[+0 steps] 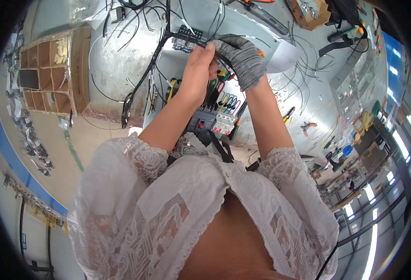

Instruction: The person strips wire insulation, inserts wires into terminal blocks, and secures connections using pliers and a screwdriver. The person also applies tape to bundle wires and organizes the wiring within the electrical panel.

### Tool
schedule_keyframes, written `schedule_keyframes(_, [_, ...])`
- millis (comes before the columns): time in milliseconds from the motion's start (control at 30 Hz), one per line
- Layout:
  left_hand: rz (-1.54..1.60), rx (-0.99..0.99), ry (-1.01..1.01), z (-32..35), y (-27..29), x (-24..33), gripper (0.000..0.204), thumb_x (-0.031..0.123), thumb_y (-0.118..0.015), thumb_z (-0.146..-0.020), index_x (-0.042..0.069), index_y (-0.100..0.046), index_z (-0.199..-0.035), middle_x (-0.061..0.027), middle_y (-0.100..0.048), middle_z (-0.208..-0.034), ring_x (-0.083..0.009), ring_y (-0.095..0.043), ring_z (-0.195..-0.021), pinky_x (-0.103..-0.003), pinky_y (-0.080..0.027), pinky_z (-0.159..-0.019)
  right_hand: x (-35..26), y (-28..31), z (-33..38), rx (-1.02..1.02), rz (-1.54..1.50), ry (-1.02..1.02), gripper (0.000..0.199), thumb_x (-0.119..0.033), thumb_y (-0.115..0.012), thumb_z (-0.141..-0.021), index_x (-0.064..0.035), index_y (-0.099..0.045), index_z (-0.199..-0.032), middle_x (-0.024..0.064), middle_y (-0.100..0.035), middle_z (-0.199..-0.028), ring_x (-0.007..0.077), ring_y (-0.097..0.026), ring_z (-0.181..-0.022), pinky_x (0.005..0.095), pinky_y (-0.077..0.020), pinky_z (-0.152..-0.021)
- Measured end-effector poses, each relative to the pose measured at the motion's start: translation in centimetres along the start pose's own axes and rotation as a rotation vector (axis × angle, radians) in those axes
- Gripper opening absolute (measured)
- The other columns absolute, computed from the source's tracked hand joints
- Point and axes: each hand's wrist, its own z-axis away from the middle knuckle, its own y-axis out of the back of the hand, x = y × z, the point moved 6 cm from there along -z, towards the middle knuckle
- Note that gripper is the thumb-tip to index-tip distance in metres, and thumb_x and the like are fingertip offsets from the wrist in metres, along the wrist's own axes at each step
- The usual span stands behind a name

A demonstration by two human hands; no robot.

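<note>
My bare left hand [200,65] pinches a bundle of black wires [142,81] near a row of dark terminal blocks [184,41] on a grey metal panel [196,18]. My right hand [240,58], in a grey knit glove, is closed on the same bundle just to the right, touching my left fingertips. The bundle runs left and bends down over the panel's edge. Below my wrists sit white circuit breakers [224,123] and a black breaker [200,122], with coloured looped wires [226,100] above them.
A cardboard divider box [51,77] lies at the left on the metal table [107,60]. Loose black wires [303,79], pliers [309,126] and other tools are scattered to the right. A cardboard box [308,11] stands at the top right. Small parts line the floor at the left [30,135].
</note>
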Motion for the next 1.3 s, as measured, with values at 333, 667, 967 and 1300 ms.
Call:
schedule_keyframes(333, [-0.265, 0.074, -0.068, 0.4, -0.8, -0.4, 0.021, 0.021, -0.044, -0.097, 0.006, -0.051, -0.084, 0.0030, -0.044, -0.066, -0.0054, -0.037, -0.056, -0.022, -0.032, -0.049, -1.9, 0.5, -1.4, 0.002, 0.626, 0.103, 0.030, -0.028, -0.066, -0.079, -0.0001, -0.067, -0.091, 0.0164, -0.066, -0.075, 0.0270, -0.062, -0.067, 0.0349, -0.0491, -0.067])
schedule_keyframes(667, [-0.213, 0.108, -0.074, 0.2, -0.6, -0.3, 0.022, 0.022, -0.046, -0.097, 0.009, -0.048, -0.079, 0.0052, -0.041, -0.064, -0.0044, -0.034, -0.055, -0.022, -0.030, -0.049, -0.1, -0.3, -1.8, -0.036, 0.195, -0.049, 0.030, -0.025, -0.066, -0.081, 0.0041, -0.066, -0.090, 0.0113, -0.065, -0.072, 0.0157, -0.056, -0.063, 0.0301, -0.0475, -0.063])
schedule_keyframes(967, [-0.752, 0.087, -0.219, -0.5, 0.9, 0.0, 0.029, 0.022, -0.047, -0.095, -0.001, -0.051, -0.079, -0.0148, -0.058, -0.068, -0.0240, -0.058, -0.064, -0.037, -0.044, -0.060, -2.0, 0.3, -0.4, -0.044, 0.667, 0.102, 0.031, -0.029, -0.064, -0.082, 0.0001, -0.065, -0.094, 0.0174, -0.065, -0.077, 0.0267, -0.060, -0.065, 0.0340, -0.0488, -0.064])
schedule_keyframes(1300, [-1.549, -0.107, -0.435, 5.7, -5.0, 2.6, 0.023, 0.021, -0.047, -0.092, 0.001, -0.049, -0.082, -0.0212, -0.059, -0.080, -0.0403, -0.058, -0.072, -0.049, -0.045, -0.061, -2.8, -0.2, 0.5, -0.223, 0.668, -0.074, 0.032, -0.029, -0.064, -0.081, 0.0000, -0.066, -0.093, 0.0163, -0.066, -0.077, 0.0241, -0.063, -0.071, 0.0333, -0.0492, -0.068])
